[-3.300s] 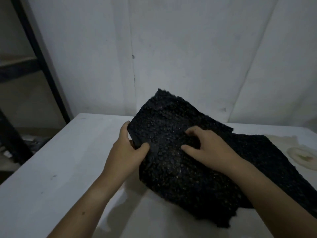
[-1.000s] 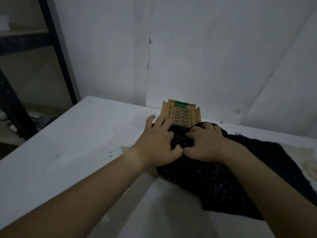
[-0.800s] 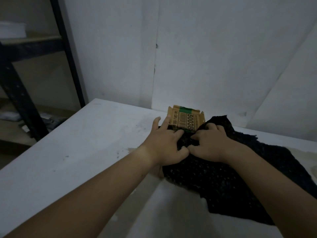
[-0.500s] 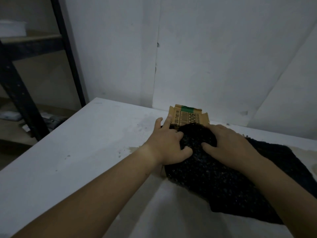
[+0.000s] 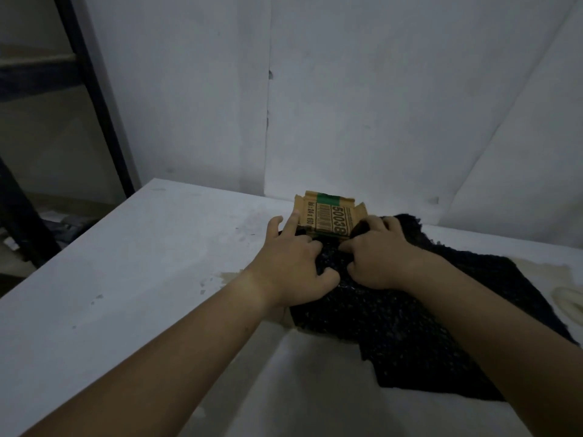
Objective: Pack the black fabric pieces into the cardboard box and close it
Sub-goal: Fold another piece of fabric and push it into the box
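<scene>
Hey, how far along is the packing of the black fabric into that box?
Done: nothing finished that shows. In hand: the left hand and right hand bunch the fabric at the mouth of the open box. Left: most of the fabric lies spread on the table, so it has to be stuffed in and the box closed.

Tan cardboard box (image 5: 331, 216): green band at top edge, black barcode and digits. Near side of box: black fabric (image 5: 394, 326), pebbled, faint glints. Under box: white table (image 5: 142, 279), grey smudges.
</scene>
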Demonstrator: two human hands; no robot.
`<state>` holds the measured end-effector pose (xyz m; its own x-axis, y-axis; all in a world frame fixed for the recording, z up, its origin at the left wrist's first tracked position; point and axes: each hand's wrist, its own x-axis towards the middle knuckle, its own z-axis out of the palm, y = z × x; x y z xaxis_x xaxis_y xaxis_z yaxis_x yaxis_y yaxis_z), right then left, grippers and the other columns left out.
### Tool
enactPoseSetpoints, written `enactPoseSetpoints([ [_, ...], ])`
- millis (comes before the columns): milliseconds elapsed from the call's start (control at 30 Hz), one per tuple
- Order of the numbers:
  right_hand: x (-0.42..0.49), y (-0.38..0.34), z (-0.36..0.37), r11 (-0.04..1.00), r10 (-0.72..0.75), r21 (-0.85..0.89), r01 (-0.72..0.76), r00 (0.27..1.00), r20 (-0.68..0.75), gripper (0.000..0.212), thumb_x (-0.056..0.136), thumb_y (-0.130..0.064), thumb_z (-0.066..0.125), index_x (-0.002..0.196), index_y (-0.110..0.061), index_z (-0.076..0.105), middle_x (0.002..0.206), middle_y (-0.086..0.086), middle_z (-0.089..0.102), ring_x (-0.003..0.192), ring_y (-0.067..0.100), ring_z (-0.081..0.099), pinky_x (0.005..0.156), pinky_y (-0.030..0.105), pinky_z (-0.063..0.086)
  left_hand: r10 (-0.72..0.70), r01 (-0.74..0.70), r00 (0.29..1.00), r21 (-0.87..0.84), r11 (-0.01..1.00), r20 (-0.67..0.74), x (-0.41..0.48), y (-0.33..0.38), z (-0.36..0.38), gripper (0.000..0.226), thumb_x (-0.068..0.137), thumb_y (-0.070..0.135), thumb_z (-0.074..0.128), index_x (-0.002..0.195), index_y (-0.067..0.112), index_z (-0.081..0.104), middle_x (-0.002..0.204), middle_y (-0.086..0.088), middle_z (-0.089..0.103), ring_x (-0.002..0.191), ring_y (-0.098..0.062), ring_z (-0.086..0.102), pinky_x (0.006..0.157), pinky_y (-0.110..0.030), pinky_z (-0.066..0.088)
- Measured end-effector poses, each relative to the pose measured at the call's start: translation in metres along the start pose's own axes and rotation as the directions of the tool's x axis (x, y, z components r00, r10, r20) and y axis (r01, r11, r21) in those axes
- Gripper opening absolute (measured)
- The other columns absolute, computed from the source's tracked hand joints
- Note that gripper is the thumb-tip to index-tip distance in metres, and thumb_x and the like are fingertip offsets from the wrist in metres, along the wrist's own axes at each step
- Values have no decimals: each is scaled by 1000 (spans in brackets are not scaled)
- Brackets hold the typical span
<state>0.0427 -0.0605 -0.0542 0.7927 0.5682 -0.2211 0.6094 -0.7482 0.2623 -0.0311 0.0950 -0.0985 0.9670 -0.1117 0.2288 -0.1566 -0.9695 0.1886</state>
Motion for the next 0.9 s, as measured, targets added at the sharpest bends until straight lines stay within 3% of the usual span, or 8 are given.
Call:
enactPoseSetpoints([
  [67, 5, 1, -1, 999, -21, 38, 17, 995, 101, 54, 93, -41, 40, 147, -35, 38, 155, 8, 33, 147, 30, 0, 114, 50, 1, -7, 7, 1000, 8, 1000, -1, 0, 1, -1, 62, 75, 62, 19, 86, 17, 61, 96, 1, 65, 149, -27, 16, 117, -50, 0],
  [133, 1, 8, -1, 988, -73, 145, 60, 993, 89, 56, 93, -38, 44, 148, -37, 35, 157, 5, 31, 149, 26, 0, 117, 47, 2, -5, 5, 1000, 12, 1000, -4, -2, 2, -2, 71, 75, 63, 18, 104, 16, 62, 104, -1, 66, 149, -28, 15, 116, -49, 0],
  [233, -18, 25, -5, 883, -105, 424, 201, 965, -239, 52, 84, -32, 57, 135, -39, 51, 134, -4, 56, 130, 23, 43, 111, 42, 34, 0, 0, 1000, 15, 1000, 6, -3, 1, -2, 88, 78, 62, 21, 152, 15, 31, 126, -5, 63, 151, -29, 8, 118, -51, -2],
  [300, -27, 38, -5, 911, -32, 362, 198, 909, -415, 46, 82, -36, 58, 128, -35, 58, 124, -5, 63, 119, 23, 52, 101, 43, 43, -12, 11, 999, 34, 999, 42, -1, 1, -2, 95, 77, 65, 17, 157, 15, 20, 134, -6, 58, 151, -29, 8, 118, -52, -4],
  [433, -30, 42, 4, 981, -5, 180, 73, 937, -350, 49, 89, -46, 52, 135, -27, 57, 129, -2, 62, 122, 25, 49, 102, 39, 40, 6, -6, 1000, 71, 997, 5, -1, 3, -3, 96, 74, 64, 11, 154, 15, 32, 145, -6, 45, 147, -30, 17, 118, -52, 0],
  [567, -33, 37, 7, 990, -77, 74, 119, 903, -422, 42, 88, -39, 49, 124, -24, 66, 113, -3, 64, 105, 22, 52, 90, 37, 43, 42, -32, 992, 83, 996, -119, -6, 5, 0, 68, 78, 59, 20, 106, 16, 66, 126, -1, 46, 139, -24, 25, 114, -48, 5],
  [733, -34, 20, 4, 989, -148, -74, 130, 920, -362, 50, 80, -44, 32, 106, -26, 71, 108, 0, 50, 105, 26, 41, 93, 41, 34, 9, -7, 998, 34, 999, -60, -2, 3, 0, 63, 78, 60, 21, 90, 18, 65, 106, 4, 59, 144, -24, 20, 117, -52, -2],
  [900, -15, 5, 6, 994, -68, -90, 57, 990, -120, 56, 89, -50, 27, 110, -19, 69, 120, 7, 38, 116, 31, 29, 103, 45, 22, 0, 1, 999, 14, 1000, -55, -1, 2, 1, 66, 77, 60, 23, 96, 16, 69, 108, 4, 63, 149, -23, 14, 116, -50, -6],
])
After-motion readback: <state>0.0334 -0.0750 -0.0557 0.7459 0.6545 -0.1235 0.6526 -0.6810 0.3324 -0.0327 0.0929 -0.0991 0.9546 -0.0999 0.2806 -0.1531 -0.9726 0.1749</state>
